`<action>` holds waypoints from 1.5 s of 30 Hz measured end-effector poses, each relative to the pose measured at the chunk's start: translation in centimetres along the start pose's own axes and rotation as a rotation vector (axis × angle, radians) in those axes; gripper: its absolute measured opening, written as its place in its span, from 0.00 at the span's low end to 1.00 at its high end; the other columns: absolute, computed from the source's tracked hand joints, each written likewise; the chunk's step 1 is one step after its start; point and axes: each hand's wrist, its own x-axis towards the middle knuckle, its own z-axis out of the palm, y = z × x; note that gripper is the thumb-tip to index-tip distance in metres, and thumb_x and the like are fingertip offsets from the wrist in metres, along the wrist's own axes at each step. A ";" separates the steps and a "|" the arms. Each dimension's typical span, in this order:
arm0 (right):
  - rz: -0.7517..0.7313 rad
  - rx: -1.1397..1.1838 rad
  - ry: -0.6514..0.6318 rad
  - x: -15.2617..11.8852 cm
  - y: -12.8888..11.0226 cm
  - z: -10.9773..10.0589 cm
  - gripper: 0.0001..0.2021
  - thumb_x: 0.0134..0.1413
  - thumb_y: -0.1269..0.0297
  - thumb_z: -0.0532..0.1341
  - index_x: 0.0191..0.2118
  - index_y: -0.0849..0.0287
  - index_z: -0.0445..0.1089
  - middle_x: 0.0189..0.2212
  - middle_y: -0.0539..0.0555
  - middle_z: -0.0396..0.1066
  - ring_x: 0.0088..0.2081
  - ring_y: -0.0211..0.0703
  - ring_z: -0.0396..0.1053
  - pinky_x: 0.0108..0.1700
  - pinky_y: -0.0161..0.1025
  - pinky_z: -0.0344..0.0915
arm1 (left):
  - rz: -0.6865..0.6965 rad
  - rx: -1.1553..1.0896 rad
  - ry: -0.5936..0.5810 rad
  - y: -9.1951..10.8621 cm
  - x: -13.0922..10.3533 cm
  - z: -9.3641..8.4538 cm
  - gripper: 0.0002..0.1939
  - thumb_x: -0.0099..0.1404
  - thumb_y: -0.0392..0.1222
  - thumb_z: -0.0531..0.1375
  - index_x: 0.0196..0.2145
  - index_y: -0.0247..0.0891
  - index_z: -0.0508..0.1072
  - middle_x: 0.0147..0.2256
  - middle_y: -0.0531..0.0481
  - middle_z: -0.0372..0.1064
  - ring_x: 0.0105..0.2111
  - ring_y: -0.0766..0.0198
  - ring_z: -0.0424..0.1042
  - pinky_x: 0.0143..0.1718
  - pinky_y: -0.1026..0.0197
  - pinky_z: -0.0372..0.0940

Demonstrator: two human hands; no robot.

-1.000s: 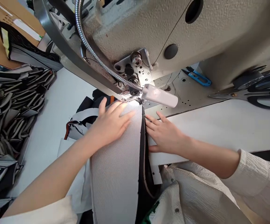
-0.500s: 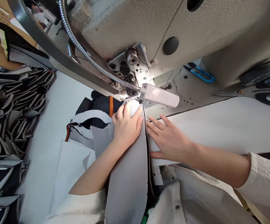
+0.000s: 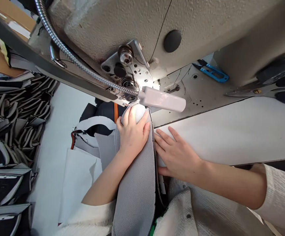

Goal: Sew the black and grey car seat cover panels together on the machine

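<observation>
A long grey mesh fabric piece [image 3: 136, 193] with a dark edge runs from my lap up under the head of a sewing machine [image 3: 130, 78]. My left hand [image 3: 132, 132] grips its far end just in front of the presser area, fingers bent over the mesh and thumb curled at the right side. Flat on the white table, my right hand [image 3: 175, 152] has its fingers apart, with the fingertips against the dark right edge of the piece. A lit white lamp [image 3: 163, 99] on a bendy metal neck hides part of the needle area.
Blue thread snips [image 3: 212, 72] and large scissors [image 3: 258, 91] lie on the machine bed at right. Several stacked grey and black pieces [image 3: 11, 124] fill the left side. Beside my left arm are a white curved strip [image 3: 95, 122] and a white sheet [image 3: 77, 183].
The view has shifted, so the machine head and lamp appear farther left. Both hands keep nearly the same place on and beside the mesh piece.
</observation>
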 end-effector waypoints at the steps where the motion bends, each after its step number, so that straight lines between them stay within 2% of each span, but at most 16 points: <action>1: -0.002 0.001 -0.001 0.0 0.0 0.0 0.38 0.50 0.43 0.59 0.57 0.71 0.62 0.61 0.67 0.55 0.63 0.59 0.48 0.63 0.61 0.44 | 0.000 0.004 -0.002 0.0 0.0 0.0 0.20 0.68 0.45 0.48 0.55 0.43 0.67 0.63 0.37 0.47 0.62 0.44 0.48 0.56 0.38 0.47; 11: -0.012 -0.005 0.003 -0.6 0.0 -0.6 0.37 0.51 0.44 0.60 0.56 0.74 0.62 0.60 0.67 0.57 0.62 0.58 0.52 0.61 0.59 0.51 | -0.006 0.018 0.001 0.2 0.0 0.0 0.20 0.68 0.46 0.49 0.55 0.44 0.67 0.62 0.37 0.50 0.61 0.44 0.49 0.56 0.38 0.48; 33: -0.006 0.013 0.092 -0.8 0.2 -0.5 0.34 0.50 0.45 0.61 0.54 0.69 0.64 0.58 0.64 0.60 0.61 0.57 0.52 0.62 0.57 0.48 | -0.011 0.029 0.018 0.3 0.1 -0.1 0.20 0.67 0.45 0.50 0.54 0.44 0.68 0.61 0.37 0.52 0.61 0.46 0.50 0.56 0.38 0.49; 36: -0.009 0.019 0.117 -0.7 0.3 -0.8 0.22 0.50 0.51 0.63 0.44 0.64 0.68 0.46 0.62 0.69 0.53 0.55 0.61 0.57 0.53 0.56 | -0.015 0.036 0.006 0.4 0.1 -0.1 0.20 0.67 0.45 0.50 0.54 0.44 0.68 0.61 0.37 0.51 0.61 0.45 0.50 0.56 0.38 0.48; 39: -0.077 0.019 0.173 -0.7 0.5 -0.9 0.06 0.56 0.63 0.60 0.36 0.61 0.67 0.33 0.55 0.68 0.42 0.46 0.67 0.50 0.45 0.64 | -0.028 0.012 -0.022 0.3 0.2 0.0 0.19 0.67 0.45 0.50 0.54 0.45 0.68 0.61 0.37 0.51 0.61 0.46 0.50 0.55 0.38 0.49; 40: -0.111 0.010 0.202 -0.6 0.6 -0.9 0.05 0.57 0.67 0.58 0.37 0.61 0.67 0.33 0.54 0.68 0.41 0.45 0.67 0.49 0.43 0.65 | -0.030 -0.004 -0.032 0.1 0.3 0.0 0.19 0.67 0.45 0.50 0.54 0.46 0.69 0.61 0.38 0.51 0.61 0.46 0.50 0.55 0.38 0.49; 42: -0.179 -0.016 0.268 -0.5 0.5 -0.7 0.07 0.59 0.70 0.54 0.40 0.63 0.68 0.36 0.56 0.69 0.45 0.46 0.67 0.51 0.43 0.64 | -0.035 -0.040 -0.050 -0.1 0.3 0.0 0.19 0.68 0.45 0.49 0.54 0.47 0.69 0.61 0.39 0.51 0.61 0.47 0.49 0.55 0.39 0.49; 45: -0.272 -0.070 0.347 -0.3 0.2 -0.1 0.08 0.58 0.72 0.55 0.40 0.68 0.70 0.43 0.63 0.69 0.52 0.54 0.65 0.53 0.46 0.63 | -0.046 -0.072 -0.054 -0.3 0.3 -0.1 0.19 0.68 0.45 0.49 0.54 0.48 0.69 0.62 0.41 0.50 0.62 0.47 0.49 0.56 0.40 0.48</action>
